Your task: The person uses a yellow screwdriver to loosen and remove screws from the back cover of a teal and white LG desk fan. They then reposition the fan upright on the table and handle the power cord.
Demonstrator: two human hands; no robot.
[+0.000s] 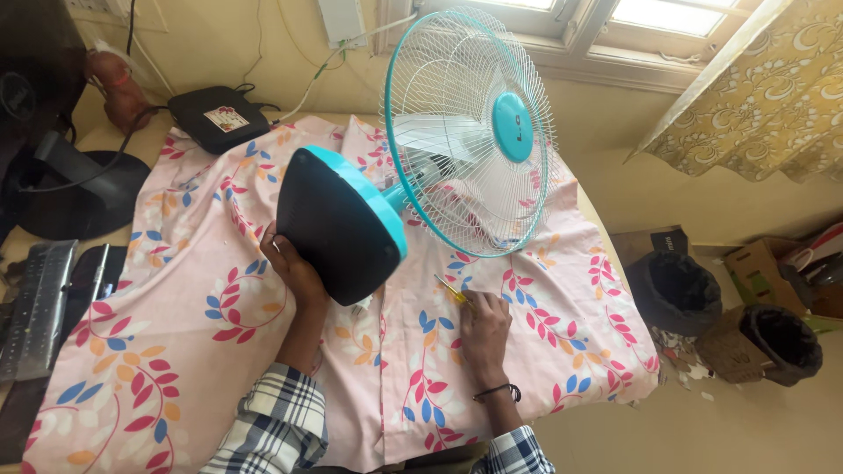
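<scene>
on the table (615, 254), spread with a pink floral cloth (176, 333), a fan (421, 175) lies tipped over, so its dark round base (338, 228) faces up toward the person and its white cage (470, 132) with the teal rim and teal hub leans toward the window. the left hand (294, 268) is curled around the lower left edge of the base, fingers closed on it, propping it up off the cloth. the right hand (483, 329) rests on the cloth just right of the base, fingers bent shut around a small screwdriver (455, 292) with a yellow handle; its tip points up and left toward the underside of the base, close to it, though i cannot tell if it touches. a black band sits on the right wrist, and both sleeves are plaid.

at the far left corner of the table a black box (219, 118) with cables lies partly on the cloth. left of the cloth are a keyboard (35, 307) and a dark round stand (79, 193). on the floor to the right stand 2 bins (676, 290) lined with black bags, with cardboard boxes (755, 263) behind them. a yellow patterned curtain (764, 96) hangs at the upper right.
</scene>
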